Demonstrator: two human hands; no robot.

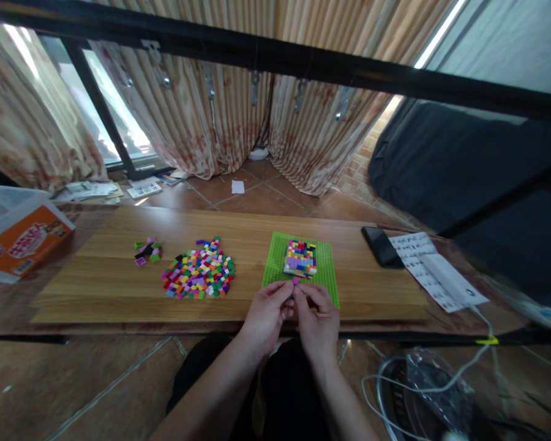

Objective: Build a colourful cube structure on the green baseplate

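My left hand [267, 313] and my right hand [316, 315] meet at the near edge of a green baseplate [324, 272], fingers pinched together around a small magenta brick [296, 281]. Just beyond them, a block of multicoloured bricks [300, 257] stands on the baseplate. A big pile of loose coloured bricks [199, 271] lies left of the plate on the wooden board [119, 288]. A smaller cluster of green, purple and black bricks [147, 251] sits further left.
A black phone [382, 246] and printed paper sheets [434, 269] lie at the board's right end. An orange box [21, 242] sits at the far left. Cables and a plastic bag [434, 383] lie on the floor at lower right. Curtains hang behind.
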